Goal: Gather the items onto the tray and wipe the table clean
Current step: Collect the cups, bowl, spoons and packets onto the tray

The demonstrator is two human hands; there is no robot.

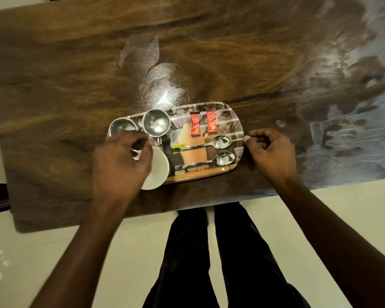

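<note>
Item 1, table (53,85): dark wood-grain top. Pale smears cover its right end, and a dusty patch (156,81) lies just beyond the tray.

Item 2, tray (233,127): oblong with a printed picture, lying near the table's near edge about midway along it, directly in front of you.

Item 3, on the tray:
- Left steel cup (122,126), at the far left corner, partly hidden by your hand.
- Right steel cup (156,125), just beside the first, upright, with its handle turned toward you.
- Two red sachets, first sachet (195,125) and second sachet (211,122), side by side along the far edge.
- Far spoon (200,146) and near spoon (209,161), parallel, with their bowls toward the right end.
- White bowl (159,170), at the near left corner, overhanging the tray's near rim.

Item 4, your left hand (120,161): it is over the tray's left end, covering part of the white bowl, with the fingers curled. Something pale glints between them, but I cannot tell what it is or whether you have hold of it.

Item 5, your right hand (271,152): it is at the tray's right end, fingers curled, with the thumb tip (246,138) at the rim. I cannot tell whether you have hold of the tray.

Item 6: your legs in black trousers (187,252), on a pale tiled floor (342,207).
</note>
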